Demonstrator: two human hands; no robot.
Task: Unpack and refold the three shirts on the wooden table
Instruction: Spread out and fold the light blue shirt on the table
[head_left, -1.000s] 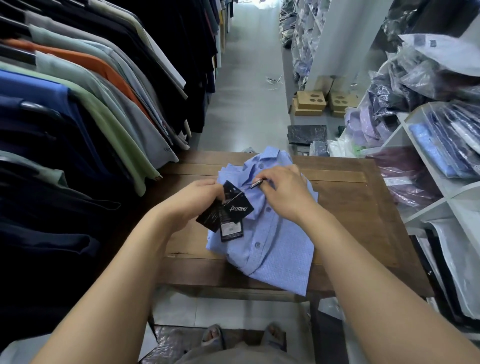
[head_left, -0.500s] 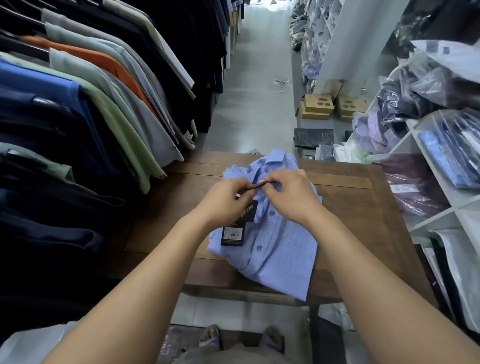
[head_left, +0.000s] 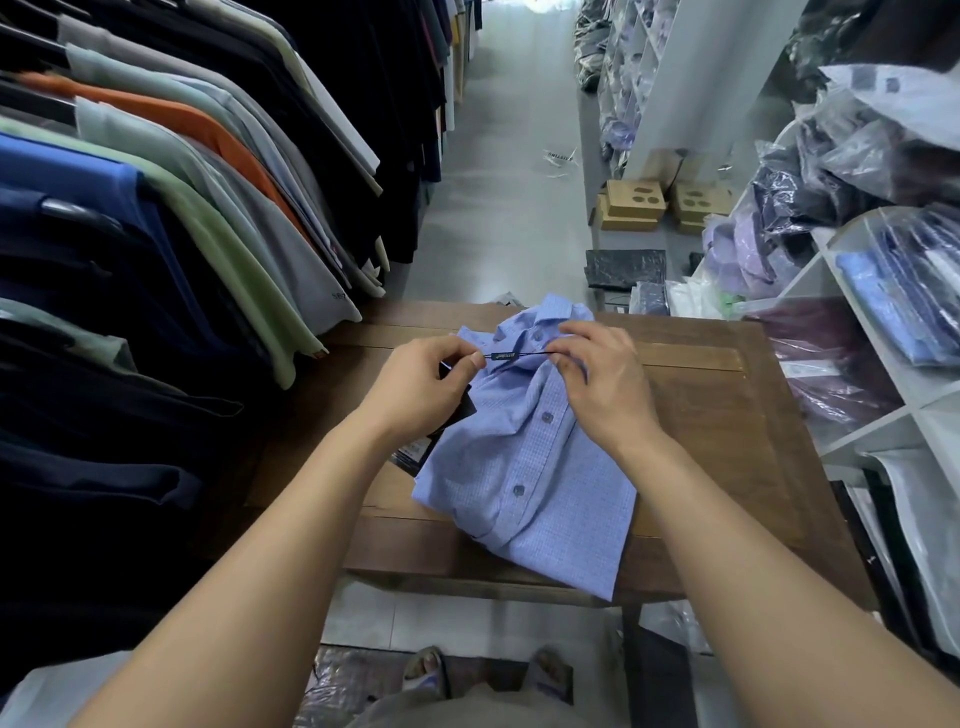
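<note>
1. Shirt (head_left: 524, 467), blue and folded, lies mid-table (head_left: 727, 415), collar toward the far edge.
2. My left hand (head_left: 421, 389) and right hand (head_left: 602, 384) clamp their fingers on both ends of the tag cord (head_left: 519, 355), pulling it taut to free it.

Hanging shirts (head_left: 208, 218) in green, orange, blue and dark tones crowd the left side. Far along the grey floor (head_left: 509, 156) sit cardboard boxes (head_left: 631, 202) and a black plastic packet (head_left: 623, 267). White shelves (head_left: 883, 364) on the right hold bagged shirts (head_left: 898, 296).

Soft, even light; glare at aisle's far end; wide-angle bending at edges
</note>
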